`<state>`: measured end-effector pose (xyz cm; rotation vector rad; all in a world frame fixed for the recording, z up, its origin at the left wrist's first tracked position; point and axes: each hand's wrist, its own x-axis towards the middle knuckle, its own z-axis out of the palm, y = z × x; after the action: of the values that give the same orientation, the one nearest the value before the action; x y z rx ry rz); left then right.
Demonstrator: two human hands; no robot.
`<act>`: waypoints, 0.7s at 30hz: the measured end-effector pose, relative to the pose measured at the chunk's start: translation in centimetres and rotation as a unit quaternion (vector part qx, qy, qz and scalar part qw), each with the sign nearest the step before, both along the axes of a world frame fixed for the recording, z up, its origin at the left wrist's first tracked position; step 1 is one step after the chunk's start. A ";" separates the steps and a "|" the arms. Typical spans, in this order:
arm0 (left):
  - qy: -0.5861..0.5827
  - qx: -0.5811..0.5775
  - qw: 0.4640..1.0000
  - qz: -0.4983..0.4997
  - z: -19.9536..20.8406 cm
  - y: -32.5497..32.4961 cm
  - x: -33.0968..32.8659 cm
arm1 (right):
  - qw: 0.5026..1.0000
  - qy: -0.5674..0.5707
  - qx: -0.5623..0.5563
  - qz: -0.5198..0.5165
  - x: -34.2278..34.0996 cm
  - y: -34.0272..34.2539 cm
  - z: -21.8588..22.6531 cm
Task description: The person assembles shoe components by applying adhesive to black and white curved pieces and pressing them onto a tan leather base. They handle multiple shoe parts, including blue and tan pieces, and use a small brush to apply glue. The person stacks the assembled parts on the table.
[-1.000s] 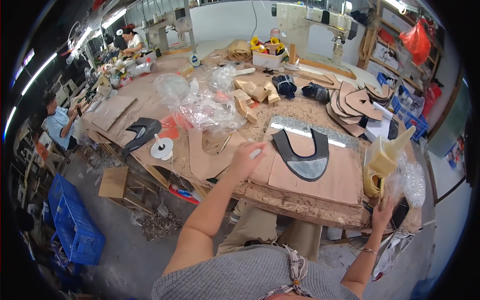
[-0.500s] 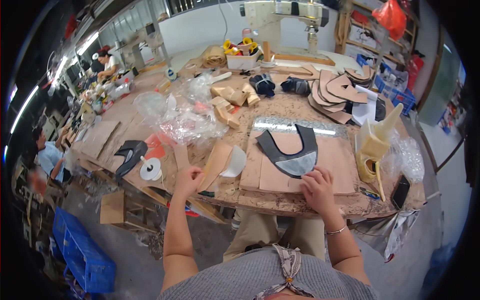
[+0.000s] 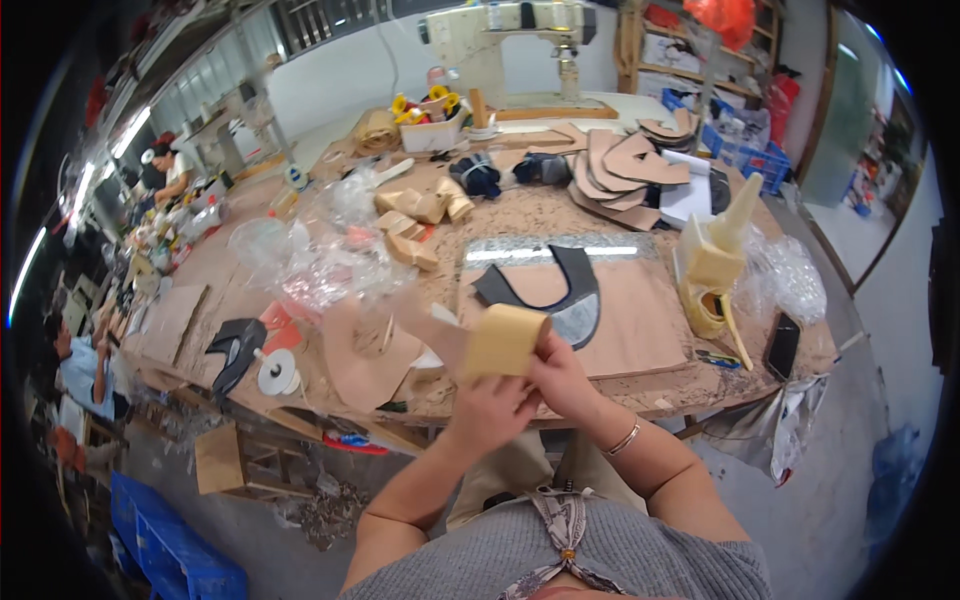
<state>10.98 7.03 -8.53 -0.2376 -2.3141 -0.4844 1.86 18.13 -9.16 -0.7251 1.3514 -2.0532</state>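
Observation:
In front of my body I hold a tan sheet piece [image 3: 505, 342], bent over so its yellowish face shows, its left end blurred by motion. My right hand [image 3: 565, 378] pinches its right edge. At its lower edge, my left hand [image 3: 490, 412] has curled fingers, partly blurred, closed on it. Just beyond lies a black U-shaped shoe upper piece [image 3: 578, 275] with a grey patch, flat on a tan board [image 3: 640, 335]; the held piece and my right hand cover part of it. A wide tan cut piece [image 3: 365, 360] lies left of my hands.
A yellow glue pot [image 3: 710, 265], a phone [image 3: 783, 345] and a small cutter [image 3: 718, 358] sit at right. Clear plastic bags [image 3: 330, 260], a white spool [image 3: 278, 372] and another black piece [image 3: 237, 350] lie left. A sewing machine [image 3: 510, 50] stands behind. Two people work at far left.
My left hand has moved right, and the tan piece is now lifted and bent between both hands. My right hand has left the black upper piece and moved left. The whole view has shifted.

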 end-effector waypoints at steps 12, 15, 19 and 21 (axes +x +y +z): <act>-0.222 0.093 0.970 -0.038 -6.1 -7.4 -13.7 | 0.921 -0.103 -0.299 -0.227 -10.1 20.4 6.0; -0.264 0.114 0.943 -0.167 -5.3 -7.9 -13.4 | 0.916 -0.143 -0.276 -0.254 -7.1 20.1 7.0; -0.132 0.113 0.977 -0.124 -6.5 -8.3 -13.5 | 0.933 -0.164 -0.213 -0.241 -5.8 17.6 6.4; -0.239 0.217 0.925 -0.200 -5.2 -6.5 -12.8 | 0.944 -0.164 -0.177 -0.225 -6.6 15.6 6.2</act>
<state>-1.81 0.50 -13.74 -0.4102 -2.5399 -1.3734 -4.75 33.71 -2.92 -0.1951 1.0313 -2.6804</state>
